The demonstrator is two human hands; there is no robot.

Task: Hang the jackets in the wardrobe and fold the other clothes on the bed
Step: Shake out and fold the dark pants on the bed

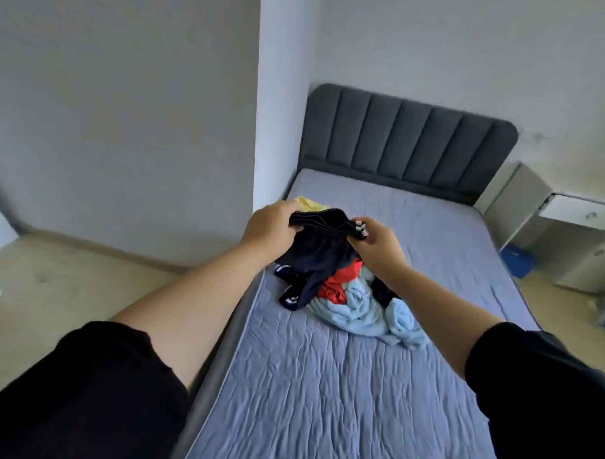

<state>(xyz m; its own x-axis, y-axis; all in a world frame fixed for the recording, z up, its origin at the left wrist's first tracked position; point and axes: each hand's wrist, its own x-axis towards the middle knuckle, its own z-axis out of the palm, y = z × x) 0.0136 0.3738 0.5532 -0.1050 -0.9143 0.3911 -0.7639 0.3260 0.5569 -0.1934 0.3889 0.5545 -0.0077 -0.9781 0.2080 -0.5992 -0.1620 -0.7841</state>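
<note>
Hands (323,230) gripping limp navy shorts (313,260)

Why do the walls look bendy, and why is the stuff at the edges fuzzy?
In the head view, the wide lens curves the wall corner and headboard; the white desk at the right edge is smeared; both hands, left and right, and the dark shorts look clearer; soft daylight, faint shadows.

Both arms are stretched forward, bare from the black short sleeves down. The left hand (268,226) is closed, knuckles up, fingers curled under and clamped on cloth. The right hand (376,240) is held just beside it, fingertips pinched together on the same cloth.
</note>
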